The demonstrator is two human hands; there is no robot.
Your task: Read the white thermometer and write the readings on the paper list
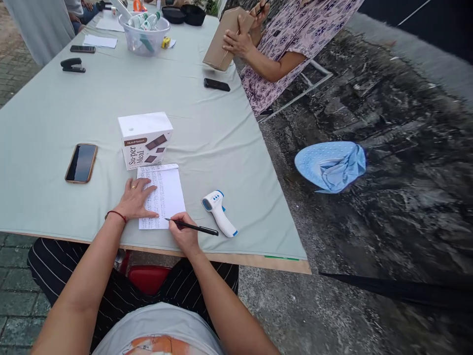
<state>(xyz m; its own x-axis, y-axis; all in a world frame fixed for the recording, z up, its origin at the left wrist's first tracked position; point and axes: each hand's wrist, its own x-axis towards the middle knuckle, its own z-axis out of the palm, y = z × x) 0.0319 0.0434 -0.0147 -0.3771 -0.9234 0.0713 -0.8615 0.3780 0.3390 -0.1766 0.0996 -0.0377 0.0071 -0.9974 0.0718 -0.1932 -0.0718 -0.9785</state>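
A white notepad [173, 195] lies near the table's front edge, its left part covered in columns of small handwriting that I cannot read. My left hand [136, 199] rests flat on the pad's left side, fingers spread. In my right hand [185, 235] is a black pen [197, 228], its tip at the lower middle of the page. Just behind the pad stands a white box [146, 139] printed "Su-per Meal". To the right of my right hand lies a white and blue infrared thermometer [220, 212].
A smartphone [81, 162] lies at left; a stapler [73, 65] and a dark phone [83, 49] are farther back. A plastic basket [146, 39] holds bottles. At right, another person holds a brown clipboard [225, 39] above a black phone [217, 85]. A blue hat [330, 165] is beyond the table's right edge.
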